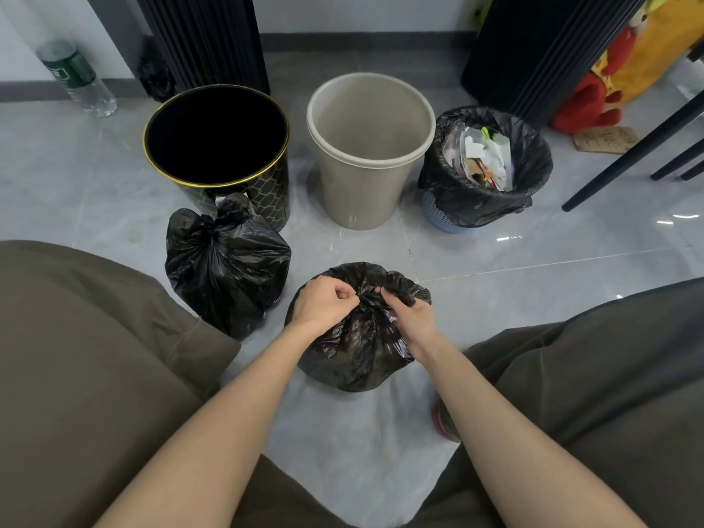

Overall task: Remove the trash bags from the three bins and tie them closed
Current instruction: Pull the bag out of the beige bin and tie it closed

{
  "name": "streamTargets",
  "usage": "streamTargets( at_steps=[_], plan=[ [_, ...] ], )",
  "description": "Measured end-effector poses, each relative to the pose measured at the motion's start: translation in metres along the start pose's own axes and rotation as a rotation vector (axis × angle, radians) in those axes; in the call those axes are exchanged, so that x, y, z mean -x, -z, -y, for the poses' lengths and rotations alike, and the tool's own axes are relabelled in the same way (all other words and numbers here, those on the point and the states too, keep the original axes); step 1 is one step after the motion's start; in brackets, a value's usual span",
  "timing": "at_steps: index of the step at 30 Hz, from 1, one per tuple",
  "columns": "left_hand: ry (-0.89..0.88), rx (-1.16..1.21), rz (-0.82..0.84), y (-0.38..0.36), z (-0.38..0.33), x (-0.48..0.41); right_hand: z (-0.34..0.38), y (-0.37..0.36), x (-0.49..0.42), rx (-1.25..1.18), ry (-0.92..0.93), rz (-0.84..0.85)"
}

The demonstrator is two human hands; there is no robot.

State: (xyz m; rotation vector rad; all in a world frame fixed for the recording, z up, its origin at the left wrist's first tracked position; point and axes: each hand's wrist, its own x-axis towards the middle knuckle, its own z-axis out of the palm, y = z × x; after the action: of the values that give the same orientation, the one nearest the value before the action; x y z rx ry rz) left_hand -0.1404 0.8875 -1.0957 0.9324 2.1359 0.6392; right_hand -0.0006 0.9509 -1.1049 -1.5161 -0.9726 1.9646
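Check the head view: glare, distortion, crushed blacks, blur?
Head view: fisheye bend, the dark panels lean outward; white glare streaks on the glossy floor at right; black bin interior crushed to flat black; the bag held by left hand and right hand shows sheen but readable folds; both sharp, no motion blur.

floor (533, 253): glossy grey tiles | plastic bottle (76, 76): far-left corner, by wall (green label) | ribbed black panel (205, 36): far edge | second ribbed panel (533, 51): far right, tilted | plush toy (584, 102): red/yellow, far-right corner | brown tag (605, 139): just beside toy | chair legs (628, 158): black, right edge
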Motion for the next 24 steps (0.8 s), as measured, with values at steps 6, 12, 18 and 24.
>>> streamTargets(
  at_steps=[6, 12, 18, 24],
  plan=[
    [-0.033, -0.072, -0.018, 0.005, 0.006, 0.002, 0.001, 0.000, 0.003, -0.040, -0.050, -0.097],
    [0.011, 0.038, 0.066, -0.001, 0.009, -0.001, 0.004, 0.003, 0.003, 0.008, -0.104, 0.047],
    [-0.069, -0.008, 0.048, -0.003, 0.013, -0.001, -0.002, 0.001, 0.002, -0.013, -0.087, 0.015],
    [-0.083, -0.173, 0.041, -0.005, 0.015, -0.004, -0.003, 0.000, 0.001, -0.002, -0.170, -0.042]
  ],
)
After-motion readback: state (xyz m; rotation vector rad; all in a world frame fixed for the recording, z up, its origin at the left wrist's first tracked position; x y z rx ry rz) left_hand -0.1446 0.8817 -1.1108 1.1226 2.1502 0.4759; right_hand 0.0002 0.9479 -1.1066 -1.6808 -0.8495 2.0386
